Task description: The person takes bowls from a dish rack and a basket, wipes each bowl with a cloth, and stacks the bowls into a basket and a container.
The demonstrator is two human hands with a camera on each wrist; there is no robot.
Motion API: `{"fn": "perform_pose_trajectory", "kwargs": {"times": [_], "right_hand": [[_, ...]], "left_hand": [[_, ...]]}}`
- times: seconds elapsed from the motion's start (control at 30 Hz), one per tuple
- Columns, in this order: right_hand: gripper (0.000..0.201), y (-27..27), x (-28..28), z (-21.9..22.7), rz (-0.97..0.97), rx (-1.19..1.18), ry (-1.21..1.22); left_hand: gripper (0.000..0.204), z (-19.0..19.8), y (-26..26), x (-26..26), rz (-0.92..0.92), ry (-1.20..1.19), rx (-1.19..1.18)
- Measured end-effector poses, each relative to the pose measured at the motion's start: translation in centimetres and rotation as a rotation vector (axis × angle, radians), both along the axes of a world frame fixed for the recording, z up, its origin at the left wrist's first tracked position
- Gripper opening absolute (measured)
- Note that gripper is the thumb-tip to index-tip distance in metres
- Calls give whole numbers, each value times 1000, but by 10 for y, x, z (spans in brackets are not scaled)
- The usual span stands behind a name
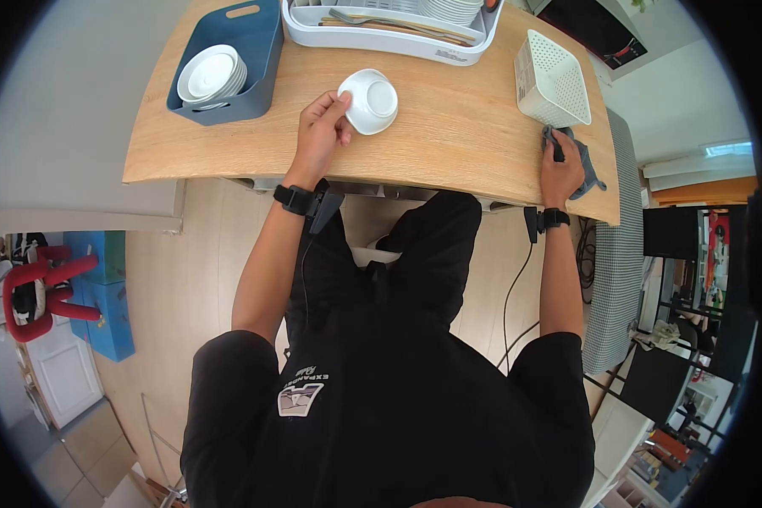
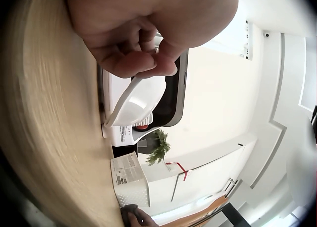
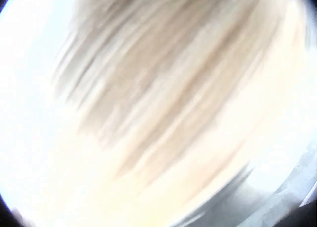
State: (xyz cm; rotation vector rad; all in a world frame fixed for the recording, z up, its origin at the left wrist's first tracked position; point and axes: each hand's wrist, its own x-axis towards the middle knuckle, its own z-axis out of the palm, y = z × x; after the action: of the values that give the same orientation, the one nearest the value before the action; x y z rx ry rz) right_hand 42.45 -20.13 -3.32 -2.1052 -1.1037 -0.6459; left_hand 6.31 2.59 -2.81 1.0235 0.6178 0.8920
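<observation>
My left hand (image 1: 322,131) pinches the rim of a white bowl (image 1: 372,100) between thumb and fingers. The bowl is turned over, its round foot facing up in the head view. From the left wrist, the bowl (image 2: 138,102) appears tilted, its rim edge close to the wooden tabletop. Over at the table's right side, my right hand (image 1: 561,173) grips a dark grey cloth (image 1: 586,169), part of which trails out beside the hand. The right wrist view is blurred and shows mostly wood grain, with no hand visible.
A blue bin (image 1: 267,80) at the left holds stacked white bowls (image 1: 210,74). At the back stands a white dish rack (image 1: 381,41) with chopsticks, a fork and stacked plates. A white perforated basket (image 1: 550,80) sits just beyond the right hand. The table's front edge (image 1: 381,179) runs near both wrists.
</observation>
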Motion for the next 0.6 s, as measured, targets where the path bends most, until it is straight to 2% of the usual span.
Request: {"fn": "perform_pose_trajectory", "kwargs": {"times": [0.17, 0.33, 0.6], "right_hand": [[24, 2, -6, 4, 14, -2, 3], [24, 3, -7, 4, 30, 17, 10], [23, 3, -8, 6, 62, -2, 19]], "left_hand": [[23, -5, -1, -1, -4, -50, 25], [20, -5, -5, -1, -1, 23, 153], [19, -8, -8, -5, -34, 59, 210]]}}
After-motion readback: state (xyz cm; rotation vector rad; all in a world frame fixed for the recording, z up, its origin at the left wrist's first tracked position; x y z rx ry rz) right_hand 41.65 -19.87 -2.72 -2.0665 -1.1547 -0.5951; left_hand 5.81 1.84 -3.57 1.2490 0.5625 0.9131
